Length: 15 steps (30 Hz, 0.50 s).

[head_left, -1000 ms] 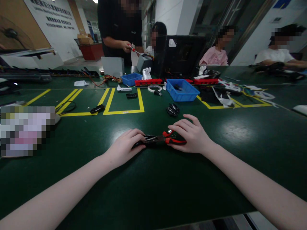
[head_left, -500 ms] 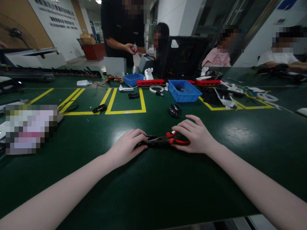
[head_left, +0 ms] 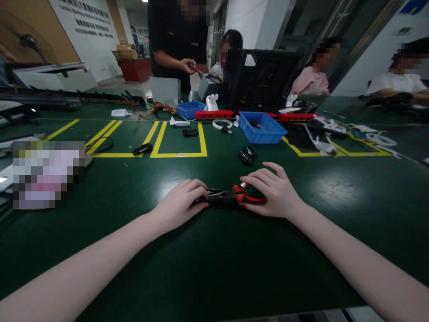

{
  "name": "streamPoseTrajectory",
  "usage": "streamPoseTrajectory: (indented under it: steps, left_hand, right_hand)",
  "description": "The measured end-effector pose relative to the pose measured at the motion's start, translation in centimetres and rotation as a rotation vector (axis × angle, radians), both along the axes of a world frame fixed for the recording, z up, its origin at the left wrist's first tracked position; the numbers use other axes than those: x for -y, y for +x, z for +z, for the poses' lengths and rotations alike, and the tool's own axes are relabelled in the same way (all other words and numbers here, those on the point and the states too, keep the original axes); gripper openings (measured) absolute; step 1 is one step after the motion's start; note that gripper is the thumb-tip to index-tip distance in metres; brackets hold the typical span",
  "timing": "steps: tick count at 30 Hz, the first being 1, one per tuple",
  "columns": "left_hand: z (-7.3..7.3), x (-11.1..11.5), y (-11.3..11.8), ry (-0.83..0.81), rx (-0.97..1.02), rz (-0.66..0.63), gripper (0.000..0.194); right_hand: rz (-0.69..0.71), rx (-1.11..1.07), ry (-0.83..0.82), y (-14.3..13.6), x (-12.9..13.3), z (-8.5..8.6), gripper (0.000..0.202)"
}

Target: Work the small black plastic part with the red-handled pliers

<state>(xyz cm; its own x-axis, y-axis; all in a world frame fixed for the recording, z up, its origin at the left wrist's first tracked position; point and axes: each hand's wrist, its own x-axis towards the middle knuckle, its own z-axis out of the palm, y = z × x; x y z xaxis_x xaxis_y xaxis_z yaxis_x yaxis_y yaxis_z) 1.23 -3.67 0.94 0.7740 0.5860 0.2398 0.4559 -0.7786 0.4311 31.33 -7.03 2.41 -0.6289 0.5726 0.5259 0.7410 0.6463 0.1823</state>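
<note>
My right hand (head_left: 273, 190) is closed around the red handles of a pair of pliers (head_left: 241, 195), whose jaws point left. Low over the green table (head_left: 208, 259), my left hand (head_left: 186, 199) pinches a small black part (head_left: 213, 192). The plier jaws reach this part beside my left fingertips; whether they grip it I cannot tell. My left fingers cover much of the part. Beyond my right hand lies a small pile of black parts (head_left: 247, 154).
A blue bin (head_left: 263, 134) with black items stands behind the pile. Single black parts (head_left: 142, 149) lie near yellow tape lines (head_left: 179, 155). At left is a blurred-out flat object (head_left: 50, 174). Across the table a person (head_left: 179, 44) holds a screwdriver (head_left: 196, 68) at a grey metal box (head_left: 209, 86).
The whole scene has shifted slightly to the right as the camera turned. Both hands keep nearly the same hold on the pliers and the black part.
</note>
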Motion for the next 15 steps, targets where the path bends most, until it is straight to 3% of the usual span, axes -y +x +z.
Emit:
streamPoseTrajectory:
  steps: [15]
  left_hand:
    - [0.23,0.18,0.04,0.001,0.009,0.007,0.011]
  right_hand:
    - [0.028,0.017,-0.036,-0.08,-0.09,0.45,0.041]
